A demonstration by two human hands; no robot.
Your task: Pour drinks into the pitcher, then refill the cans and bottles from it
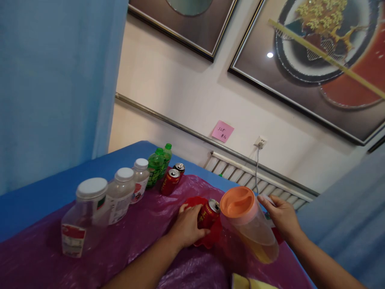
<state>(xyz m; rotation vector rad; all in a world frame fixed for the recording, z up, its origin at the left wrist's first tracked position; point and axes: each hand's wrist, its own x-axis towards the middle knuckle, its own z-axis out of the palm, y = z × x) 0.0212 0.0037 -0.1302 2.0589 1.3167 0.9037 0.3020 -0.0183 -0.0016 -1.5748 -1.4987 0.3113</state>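
Observation:
My left hand (188, 225) is wrapped round a red drink can (207, 214), its silver top facing up. Beneath the can lies a red dish with a wavy rim (215, 237). My right hand (281, 214) grips the handle of a clear plastic pitcher (255, 237) with an orange lid (237, 202). The pitcher tilts, and yellowish liquid sits in its lower part. Whether its base touches the table cannot be made out. Something red and partly hidden shows behind the pitcher, close to my right hand.
Clear jars with white lids (92, 188) stand at left. Beyond them are two green bottles (155, 166) and two more cans (171, 181). Purple plastic sheeting (135, 241) covers the blue table (120, 160). A yellow cloth (252, 283) lies at the front edge. Wall and radiator (240, 172) are behind.

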